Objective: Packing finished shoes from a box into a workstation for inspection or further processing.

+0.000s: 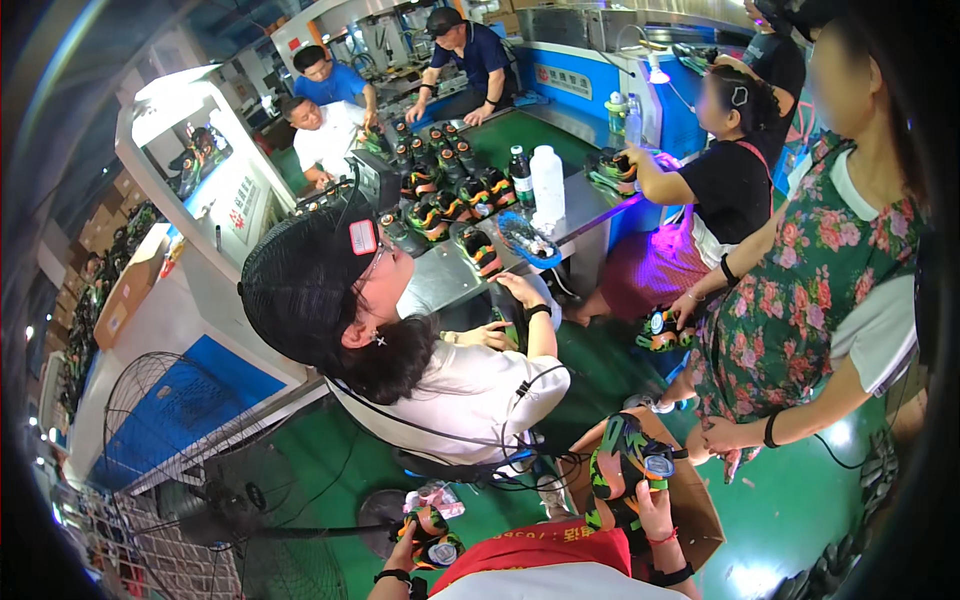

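Observation:
My left hand (404, 548) at the bottom edge is closed on a small black, green and orange shoe (434, 538) with a pink tag on top. My right hand (655, 506) grips a second shoe (622, 455) of the same colours, held upright by its heel over an open cardboard box (702, 512). My red and white top fills the space between my arms. A seated person in a black mesh cap (300, 280) and white shirt is directly ahead of both hands.
A person in a floral dress (800, 290) stands at the right holding another shoe (660, 330). A steel table (440, 275) carries several shoes and a white bottle (547, 182). Other workers sit around it. A floor fan (190, 440) stands left on the green floor.

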The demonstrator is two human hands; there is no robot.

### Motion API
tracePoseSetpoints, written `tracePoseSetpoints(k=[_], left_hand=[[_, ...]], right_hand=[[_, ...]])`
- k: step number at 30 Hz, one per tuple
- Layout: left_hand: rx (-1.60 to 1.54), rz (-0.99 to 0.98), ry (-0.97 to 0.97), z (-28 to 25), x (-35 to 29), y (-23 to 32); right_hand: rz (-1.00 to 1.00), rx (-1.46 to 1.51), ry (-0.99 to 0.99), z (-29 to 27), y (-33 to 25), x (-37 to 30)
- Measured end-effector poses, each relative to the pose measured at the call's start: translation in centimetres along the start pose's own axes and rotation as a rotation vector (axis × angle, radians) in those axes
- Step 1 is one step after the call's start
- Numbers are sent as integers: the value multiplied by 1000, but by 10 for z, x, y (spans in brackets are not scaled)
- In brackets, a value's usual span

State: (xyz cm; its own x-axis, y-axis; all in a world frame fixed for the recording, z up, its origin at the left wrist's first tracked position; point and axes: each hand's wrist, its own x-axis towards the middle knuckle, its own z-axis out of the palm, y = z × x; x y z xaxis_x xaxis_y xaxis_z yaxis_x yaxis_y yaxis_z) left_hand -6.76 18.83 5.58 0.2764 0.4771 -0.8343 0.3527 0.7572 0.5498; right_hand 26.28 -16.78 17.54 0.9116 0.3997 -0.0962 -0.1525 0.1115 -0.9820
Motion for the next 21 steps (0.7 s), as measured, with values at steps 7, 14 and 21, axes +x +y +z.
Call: tracePoseSetpoints(k=[7, 14, 21], left_hand=[[-131, 5, -133, 24, -27, 13], [-200, 33, -119, 5, -19, 6], [-151, -79, -174, -4, 5, 8]], right_hand=[[-60, 34, 40, -6, 5, -4], [-33, 104, 30, -10, -12, 8], [-263, -118, 26, -15, -40, 57]])
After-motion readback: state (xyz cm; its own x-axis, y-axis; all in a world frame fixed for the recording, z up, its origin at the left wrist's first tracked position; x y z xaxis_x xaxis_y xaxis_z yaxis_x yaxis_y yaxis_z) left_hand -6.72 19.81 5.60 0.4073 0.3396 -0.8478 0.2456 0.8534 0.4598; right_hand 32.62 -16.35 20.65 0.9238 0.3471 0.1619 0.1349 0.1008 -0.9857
